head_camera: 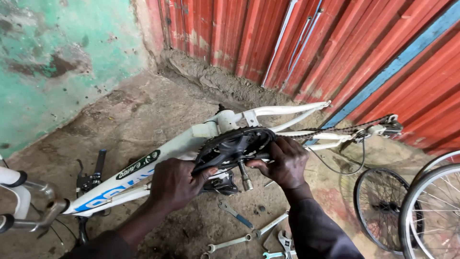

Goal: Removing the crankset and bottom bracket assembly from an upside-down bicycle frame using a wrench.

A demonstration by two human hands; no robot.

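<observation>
A white bicycle frame (167, 148) lies on its side on the dirt ground. A black crankset with chainrings (235, 144) sits at its bottom bracket, and a chain (335, 130) runs from it to the rear dropout. My left hand (175, 182) grips the black crank arm at its lower left end. My right hand (285, 163) holds the crankset's right side beside the steel axle (245, 178), which sticks out downward.
Several spanners (230, 243) lie on the ground below my hands. Two wheels (421, 211) stand at the right. A red corrugated metal wall (335, 43) and a green plastered wall (57, 52) close the back. Handlebars and brake levers (91, 177) lie at the left.
</observation>
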